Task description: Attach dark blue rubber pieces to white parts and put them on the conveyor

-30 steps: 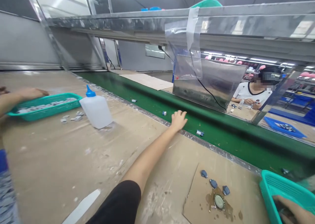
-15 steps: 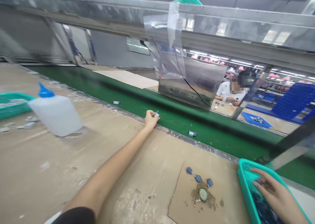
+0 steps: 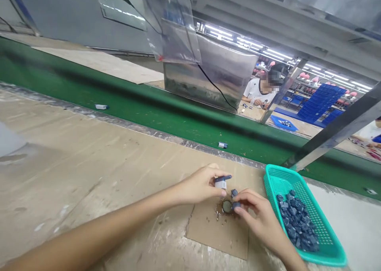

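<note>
My left hand (image 3: 198, 184) pinches a small white block with a dark blue part (image 3: 221, 183) above the far edge of a cardboard piece (image 3: 217, 237). Just right of it, my right hand (image 3: 260, 211) grips a small dark blue plastic piece (image 3: 236, 204) between thumb and fingers. That piece is beside a bottle cap (image 3: 226, 206), which sits in a wet brown patch on the cardboard. Another dark blue piece (image 3: 234, 192) lies behind the cap, partly covered by my fingers. Both hands are close together but apart.
To the right stands a green basket (image 3: 335, 239) with many dark blue pieces (image 3: 297, 221). Beyond the table edge runs a green conveyor belt (image 3: 178, 124) carrying white-and-blue blocks (image 3: 222, 145). A metal post (image 3: 333, 132) rises behind the basket. Across the belt, a person (image 3: 258, 90) handles small parts.
My left hand has come back from the belt's edge to the cardboard with the white-and-blue block. My right hand has left the basket and moved left to the cap. The view has swung right.
</note>
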Demonstrator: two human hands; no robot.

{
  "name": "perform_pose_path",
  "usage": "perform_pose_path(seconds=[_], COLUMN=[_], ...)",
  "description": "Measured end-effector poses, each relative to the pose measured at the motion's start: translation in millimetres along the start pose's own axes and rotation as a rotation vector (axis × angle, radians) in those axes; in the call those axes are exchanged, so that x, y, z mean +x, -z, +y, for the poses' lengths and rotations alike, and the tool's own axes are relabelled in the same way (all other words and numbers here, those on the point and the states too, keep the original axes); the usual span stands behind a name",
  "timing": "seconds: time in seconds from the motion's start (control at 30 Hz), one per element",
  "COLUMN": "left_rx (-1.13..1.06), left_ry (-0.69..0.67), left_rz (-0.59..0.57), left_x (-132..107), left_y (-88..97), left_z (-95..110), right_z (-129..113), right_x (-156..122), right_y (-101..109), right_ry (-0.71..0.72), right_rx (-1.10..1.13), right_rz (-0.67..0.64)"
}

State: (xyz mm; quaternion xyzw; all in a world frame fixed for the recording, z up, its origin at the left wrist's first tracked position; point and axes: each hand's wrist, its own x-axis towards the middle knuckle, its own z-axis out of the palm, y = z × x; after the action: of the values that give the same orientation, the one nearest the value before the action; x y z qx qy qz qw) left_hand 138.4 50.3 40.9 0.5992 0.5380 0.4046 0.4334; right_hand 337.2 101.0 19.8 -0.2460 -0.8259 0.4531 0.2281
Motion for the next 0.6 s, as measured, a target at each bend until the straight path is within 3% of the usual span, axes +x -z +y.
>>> perform_pose_path(seconds=[0.13, 0.33, 0.47, 0.6], left_rx=[0.297, 0.393, 0.418, 0.408], left_ry=[-0.101, -0.215, -0.224, -0.238], left_rz=[-0.017, 0.032, 0.069, 0.104], left_x=[-6, -10, -8, -9], left_y=[-0.8, -5.9, -7.5, -8.5], left_z=[1, 6, -1, -5], right_z=[14, 22, 16, 6], right_x=[-1, -2, 0, 1], right_y=[-14, -25, -22, -9], right_ry=[0.234, 0.292, 0.246, 0.044], right_rx=[-0.402, -0.678, -0.543, -0.071], right_rz=[-0.031, -0.025, 0.051, 0.233])
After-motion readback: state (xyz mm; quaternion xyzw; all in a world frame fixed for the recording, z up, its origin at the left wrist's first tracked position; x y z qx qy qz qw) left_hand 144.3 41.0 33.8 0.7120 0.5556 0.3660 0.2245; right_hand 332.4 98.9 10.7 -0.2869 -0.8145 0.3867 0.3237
